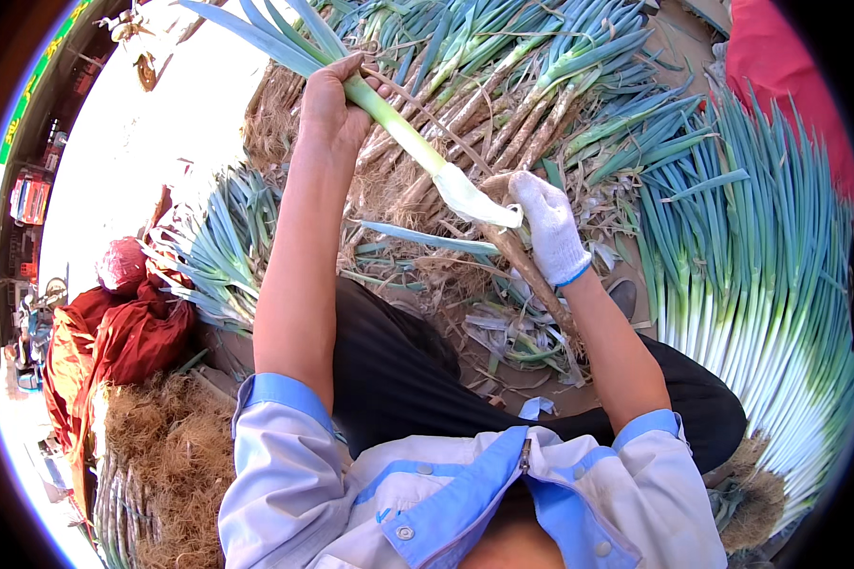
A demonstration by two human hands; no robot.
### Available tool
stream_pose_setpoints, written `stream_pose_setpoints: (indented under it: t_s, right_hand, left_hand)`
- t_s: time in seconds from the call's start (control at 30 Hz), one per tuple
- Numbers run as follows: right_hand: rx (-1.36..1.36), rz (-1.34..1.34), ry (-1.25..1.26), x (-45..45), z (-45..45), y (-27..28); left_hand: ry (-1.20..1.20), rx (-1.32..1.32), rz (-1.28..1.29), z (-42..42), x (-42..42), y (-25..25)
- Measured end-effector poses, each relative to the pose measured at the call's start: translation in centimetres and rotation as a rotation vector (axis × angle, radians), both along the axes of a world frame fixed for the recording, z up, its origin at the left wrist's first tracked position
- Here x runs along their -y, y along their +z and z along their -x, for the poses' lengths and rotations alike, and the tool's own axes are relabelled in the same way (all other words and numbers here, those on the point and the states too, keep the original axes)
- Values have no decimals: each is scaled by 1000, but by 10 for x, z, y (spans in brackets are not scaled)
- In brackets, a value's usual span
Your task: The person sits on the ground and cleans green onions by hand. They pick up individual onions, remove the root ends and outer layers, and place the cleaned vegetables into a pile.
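Observation:
My bare left hand is wrapped around a long green onion, just below its blue-green leaves, which reach toward the top edge. The stalk slants down to the right, pale green turning white. Over its lower part hangs a loosened whitish outer skin. My right hand, in a white knit glove with a blue cuff, pinches the peeling layers beside that skin; its fingertips are partly hidden. Below them the soil-brown lower stalk runs down past my right wrist.
Unpeeled green onions with dirty roots lie heaped ahead. Cleaned white-stemmed ones are stacked at right. Peeled scraps litter the ground between my legs. At left are a dark red cloth and a bundle with brown roots.

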State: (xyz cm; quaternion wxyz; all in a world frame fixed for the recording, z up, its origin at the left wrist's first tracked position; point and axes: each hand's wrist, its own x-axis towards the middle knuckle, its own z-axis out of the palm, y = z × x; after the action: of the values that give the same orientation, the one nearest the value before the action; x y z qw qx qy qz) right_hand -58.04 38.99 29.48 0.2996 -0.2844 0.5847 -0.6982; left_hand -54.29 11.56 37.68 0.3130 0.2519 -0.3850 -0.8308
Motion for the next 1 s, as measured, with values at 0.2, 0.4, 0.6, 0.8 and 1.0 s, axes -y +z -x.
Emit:
stream_pose_setpoints:
  t_s: [0.2,0.4,0.6,0.8,1.0]
  right_hand:
    - [-668,-231,-31,9,-6,41]
    - [-395,-285,5,30,0,21]
    - [-262,-194,123,20,9,-5]
    - [-909,-467,287,-48,1,-64]
    - [-997,-997,425,-144,-9,-151]
  left_hand:
    - [114,137,29,10,9,-22]
    - [63,-32,122,12,-15,-21]
    - [-87,68,23,26,-23,-48]
    - [194,230,68,11,42,-49]
    - [467,206,107,-22,105,-56]
